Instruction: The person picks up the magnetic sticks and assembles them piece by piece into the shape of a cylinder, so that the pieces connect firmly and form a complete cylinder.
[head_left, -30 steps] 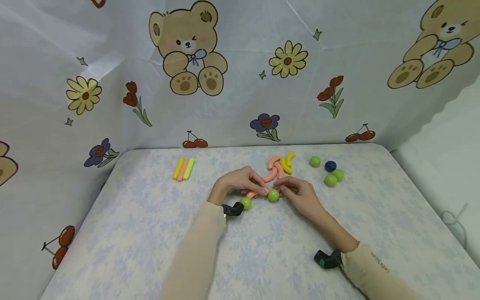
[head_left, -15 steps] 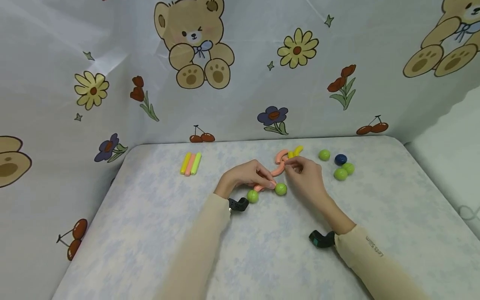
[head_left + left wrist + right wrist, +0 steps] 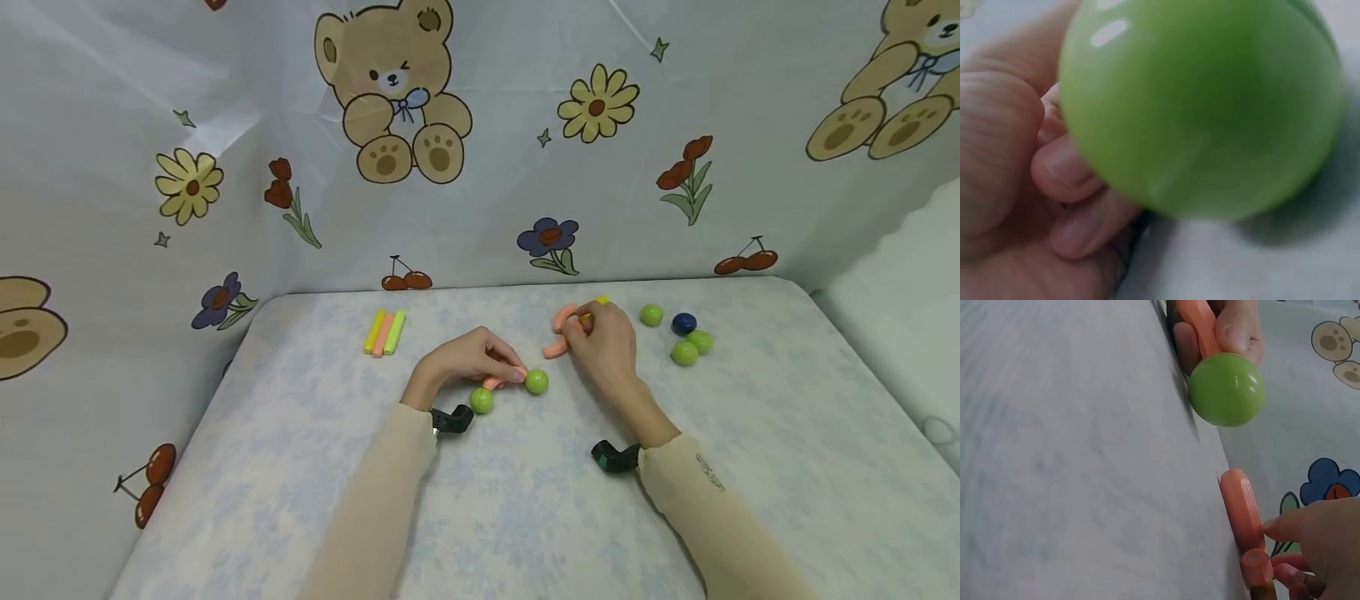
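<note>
With the left hand (image 3: pixel 474 358), just below frame centre, pinches an orange stick (image 3: pixel 491 383) tipped by a green ball (image 3: pixel 536 382). Has the right hand (image 3: pixel 606 346) at curved sticks (image 3: pixel 556 348), right of centre; cannot tell whether pinching. Has a blue ball (image 3: pixel 684 324) farther right, straight sticks (image 3: pixel 384 333) mid-left.

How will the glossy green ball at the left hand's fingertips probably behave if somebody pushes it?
The glossy green ball would probably roll, being round, though the salmon-pink rod beside it, held by the left hand, may restrain it. Its smooth shine suggests it could be slippery. Probably also stiff: its outline shows no dent.
</note>
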`<state>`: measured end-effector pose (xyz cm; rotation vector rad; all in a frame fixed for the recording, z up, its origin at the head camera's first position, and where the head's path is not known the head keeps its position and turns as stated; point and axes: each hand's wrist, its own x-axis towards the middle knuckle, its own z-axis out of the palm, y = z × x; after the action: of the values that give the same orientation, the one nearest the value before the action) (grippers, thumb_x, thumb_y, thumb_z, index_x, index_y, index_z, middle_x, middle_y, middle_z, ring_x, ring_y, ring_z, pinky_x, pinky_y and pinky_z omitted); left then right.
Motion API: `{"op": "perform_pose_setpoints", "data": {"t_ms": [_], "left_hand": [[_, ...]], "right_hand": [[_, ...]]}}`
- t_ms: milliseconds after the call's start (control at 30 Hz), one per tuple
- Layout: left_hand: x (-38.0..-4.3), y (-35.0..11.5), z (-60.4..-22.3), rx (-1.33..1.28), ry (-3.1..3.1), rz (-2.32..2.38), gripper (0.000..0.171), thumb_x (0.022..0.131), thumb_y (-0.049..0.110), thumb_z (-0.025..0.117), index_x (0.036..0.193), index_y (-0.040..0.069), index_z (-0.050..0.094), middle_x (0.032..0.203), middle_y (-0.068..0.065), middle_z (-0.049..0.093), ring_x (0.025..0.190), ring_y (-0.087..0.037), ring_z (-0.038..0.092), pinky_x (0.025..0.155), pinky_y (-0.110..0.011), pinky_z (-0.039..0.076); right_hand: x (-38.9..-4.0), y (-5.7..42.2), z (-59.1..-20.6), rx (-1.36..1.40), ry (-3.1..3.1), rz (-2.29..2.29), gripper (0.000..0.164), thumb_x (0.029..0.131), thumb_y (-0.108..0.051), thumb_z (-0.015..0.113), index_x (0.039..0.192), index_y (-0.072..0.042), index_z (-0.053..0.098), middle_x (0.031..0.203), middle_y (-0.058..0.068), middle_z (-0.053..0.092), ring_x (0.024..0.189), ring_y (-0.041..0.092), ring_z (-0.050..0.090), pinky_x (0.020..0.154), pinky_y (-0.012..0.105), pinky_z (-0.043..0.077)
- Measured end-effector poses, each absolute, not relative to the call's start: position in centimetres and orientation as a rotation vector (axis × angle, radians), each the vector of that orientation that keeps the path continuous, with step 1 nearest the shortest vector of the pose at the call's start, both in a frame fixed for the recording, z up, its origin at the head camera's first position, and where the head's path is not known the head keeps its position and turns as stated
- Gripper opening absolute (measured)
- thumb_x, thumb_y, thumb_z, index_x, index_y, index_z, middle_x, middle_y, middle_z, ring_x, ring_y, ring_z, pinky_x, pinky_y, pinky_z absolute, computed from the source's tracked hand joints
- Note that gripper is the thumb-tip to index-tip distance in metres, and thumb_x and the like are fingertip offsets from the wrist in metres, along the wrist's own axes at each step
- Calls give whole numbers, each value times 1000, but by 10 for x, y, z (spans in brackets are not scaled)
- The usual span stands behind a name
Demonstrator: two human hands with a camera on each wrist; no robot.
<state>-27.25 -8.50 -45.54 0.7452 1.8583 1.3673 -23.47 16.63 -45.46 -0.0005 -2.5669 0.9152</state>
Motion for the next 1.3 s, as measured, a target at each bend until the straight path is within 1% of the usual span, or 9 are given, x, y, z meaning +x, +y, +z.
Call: {"op": "perform_pose_setpoints", "data": {"t_ms": [200, 333, 500, 700, 767, 900, 1000, 1100, 1300], "left_hand": [[-274, -105, -450, 698, 1926, 1390, 15, 96, 22, 81, 102, 9, 83, 61, -2, 57, 53, -10, 46, 55, -23, 34], [-277, -113, -451, 651, 1959, 1420, 16, 95, 23, 81, 103, 9, 84, 61, -1, 59, 52, -9, 45, 52, -22, 31], [-279, -118, -454, 604, 2012, 1438, 17, 95, 25, 81, 104, 11, 84, 62, -1, 62, 51, -8, 43, 51, -23, 31], [-282, -118, -458, 587, 2062, 1493, 17, 96, 26, 81, 103, 10, 83, 62, -2, 63, 50, -9, 43, 49, -23, 29], [-283, -118, -459, 586, 2061, 1507, 17, 96, 26, 81, 103, 11, 83, 61, -2, 62, 49, -9, 42, 48, -23, 29], [-284, -116, -460, 580, 2057, 1515, 15, 96, 26, 81, 102, 12, 84, 61, -1, 62, 47, -9, 40, 47, -23, 28], [-283, -115, -459, 576, 2057, 1520, 15, 96, 25, 81, 102, 12, 84, 62, -2, 62, 48, -9, 40, 48, -24, 29], [-283, -113, -458, 569, 2064, 1522, 15, 96, 26, 81, 103, 12, 84, 64, -3, 63, 50, -9, 42, 49, -24, 29], [-283, -114, -458, 555, 2065, 1522, 16, 96, 25, 81, 104, 12, 83, 66, -3, 64, 51, -9, 44, 49, -23, 30]], "right_hand": [[-238, 161, -453, 117, -2595, 873, 17, 92, -17, 81, 95, -1, 75, 71, 8, 60, 69, 27, 56, 65, 39, 41], [-232, 157, -451, 191, -2628, 879, 10, 94, -12, 77, 94, -2, 75, 73, 8, 67, 71, 27, 61, 67, 42, 47], [-225, 152, -451, 242, -2711, 861, 13, 96, -13, 72, 97, 0, 75, 78, 8, 71, 76, 27, 63, 73, 44, 51], [-220, 150, -450, 287, -2775, 854, 8, 94, -10, 72, 95, -3, 76, 63, 1, 65, 64, 20, 58, 64, 36, 46], [-218, 149, -450, 307, -2790, 853, 5, 92, -8, 71, 94, -5, 75, 59, -1, 62, 64, 20, 56, 63, 34, 43], [-218, 148, -453, 316, -2783, 786, 3, 90, -8, 71, 89, -5, 72, 64, 1, 58, 68, 20, 53, 63, 34, 42], [-218, 147, -456, 318, -2736, 731, 13, 93, -11, 76, 84, -5, 70, 67, 5, 55, 66, 21, 52, 60, 35, 43], [-220, 147, -460, 330, -2685, 699, 18, 93, -13, 80, 82, -5, 68, 68, 6, 53, 63, 20, 51, 57, 34, 42], [-220, 145, -460, 369, -2701, 651, 16, 92, -20, 83, 90, -7, 74, 73, 4, 55, 64, 18, 50, 58, 33, 40]]}}
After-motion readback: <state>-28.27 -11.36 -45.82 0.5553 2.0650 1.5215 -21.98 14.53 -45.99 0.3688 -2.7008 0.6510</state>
